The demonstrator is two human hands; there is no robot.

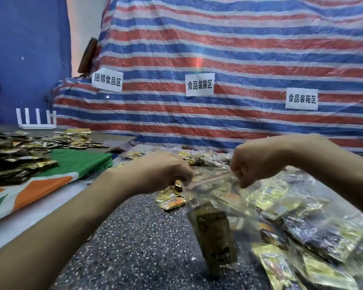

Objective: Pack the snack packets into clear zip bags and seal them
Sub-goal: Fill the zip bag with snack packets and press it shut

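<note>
Bag: clear plastic zip bag [235, 208] hangs between both hands, over the speckled grey surface [138, 237].
Contents: gold-and-dark foil snack packet [213, 233], upright at the bottom.
Left hand [168, 172]: pinches the mouth's left end.
Right hand [254, 162]: pinches its right end.
Seal axis: hand to hand, rising slightly rightward; closure state too blurred to tell.

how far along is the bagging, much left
Done: a heap of filled bags lies at the right. In hand: the left hand and right hand pinch the top of a clear zip bag with a snack packet inside; whether it is sealed is unclear. Left: a pile of loose packets on the left, plus a few by the left hand.
</note>
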